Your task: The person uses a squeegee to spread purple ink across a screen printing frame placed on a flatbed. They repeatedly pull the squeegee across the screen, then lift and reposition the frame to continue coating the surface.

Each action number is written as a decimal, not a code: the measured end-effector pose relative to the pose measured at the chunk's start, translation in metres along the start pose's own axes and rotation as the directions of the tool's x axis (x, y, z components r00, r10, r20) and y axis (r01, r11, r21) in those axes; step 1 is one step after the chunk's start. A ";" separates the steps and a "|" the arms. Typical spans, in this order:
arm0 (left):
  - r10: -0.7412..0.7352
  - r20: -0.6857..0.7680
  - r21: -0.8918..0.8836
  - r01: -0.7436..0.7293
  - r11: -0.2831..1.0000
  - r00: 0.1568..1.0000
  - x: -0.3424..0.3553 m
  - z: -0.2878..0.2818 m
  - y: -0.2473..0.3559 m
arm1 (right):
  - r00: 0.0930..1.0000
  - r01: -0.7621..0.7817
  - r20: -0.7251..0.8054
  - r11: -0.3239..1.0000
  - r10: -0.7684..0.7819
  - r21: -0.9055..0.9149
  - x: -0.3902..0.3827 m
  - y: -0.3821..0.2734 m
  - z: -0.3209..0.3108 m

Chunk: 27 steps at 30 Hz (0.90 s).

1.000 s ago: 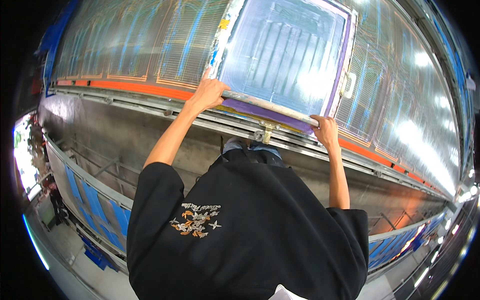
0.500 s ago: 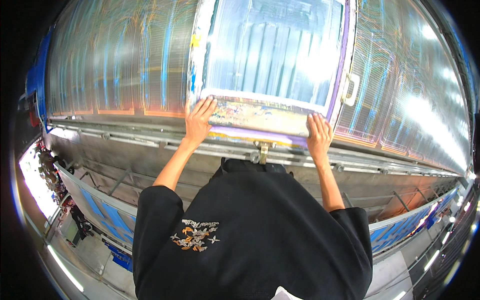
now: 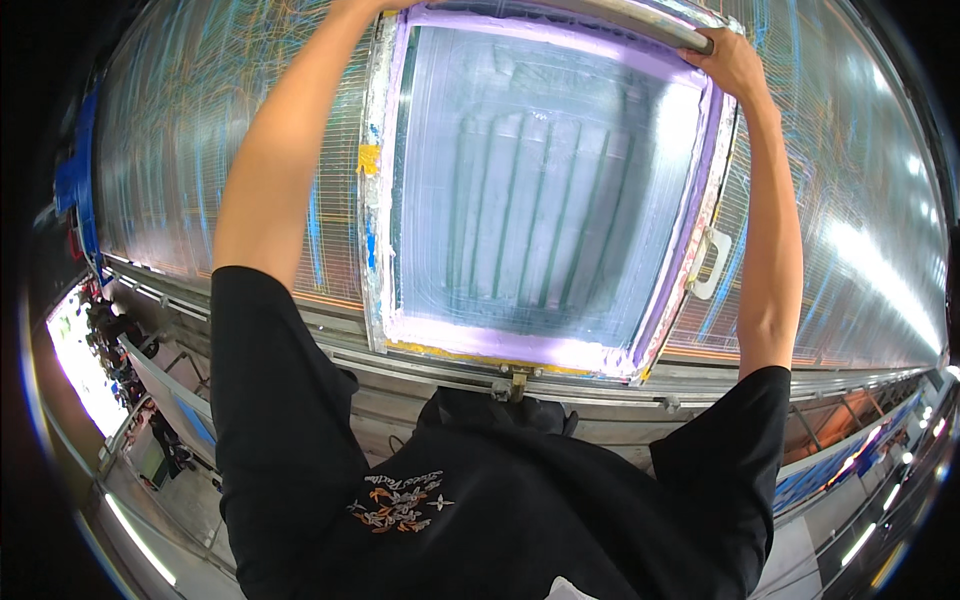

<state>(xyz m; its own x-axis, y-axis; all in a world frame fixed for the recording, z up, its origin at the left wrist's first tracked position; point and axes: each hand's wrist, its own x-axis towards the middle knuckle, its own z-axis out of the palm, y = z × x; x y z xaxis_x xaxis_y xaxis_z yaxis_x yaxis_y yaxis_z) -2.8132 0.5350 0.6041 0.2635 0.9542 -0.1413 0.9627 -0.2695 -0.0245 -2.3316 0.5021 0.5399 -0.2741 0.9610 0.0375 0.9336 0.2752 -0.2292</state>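
Observation:
A squeegee [image 3: 655,24] with a long bar-shaped handle lies across the far end of a screen-printing frame [image 3: 375,215]. My right hand [image 3: 728,62] is closed around its right end. My left hand [image 3: 368,6] reaches to the frame's far left corner, where the top edge of the view cuts off most of it; its fingers are hidden, and so is the squeegee's left end. Between the rims stretches the bluish-grey mesh [image 3: 530,190], with darker vertical stripes and purple ink along its edges.
The frame lies on a long printing table [image 3: 160,200] streaked with blue and orange lines. A white handle [image 3: 711,264] sticks out on the frame's right side. Along the near table edge runs a metal rail [image 3: 440,372], with a small brass-coloured clamp [image 3: 518,385] below the frame.
The squeegee has travelled from the near end of the screen to the far end, with my right hand on it. My left arm has stretched forward too, and more of the mesh shows.

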 end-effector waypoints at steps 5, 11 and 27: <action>0.157 -0.333 0.057 -0.147 0.988 0.930 -0.048 0.053 -0.003 | 0.975 0.021 -0.222 0.996 -0.002 0.086 -0.034 -0.024 0.026; 0.102 -0.276 -0.110 -0.136 0.985 0.956 -0.195 0.079 0.043 | 0.979 0.019 -0.202 1.000 -0.014 0.021 -0.191 -0.071 0.048; -0.100 0.039 -0.309 0.107 0.945 0.994 -0.572 0.114 0.145 | 0.663 -0.297 0.713 0.794 -0.228 0.530 -0.477 -0.128 0.021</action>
<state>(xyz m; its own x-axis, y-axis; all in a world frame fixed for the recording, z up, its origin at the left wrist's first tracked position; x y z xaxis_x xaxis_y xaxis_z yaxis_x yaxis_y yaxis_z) -2.8315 -0.0643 0.5687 0.1634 0.9707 -0.1764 0.9570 -0.1124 0.2676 -2.3250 0.0080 0.5306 -0.5589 0.5546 -0.6165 0.7009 -0.0813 -0.7086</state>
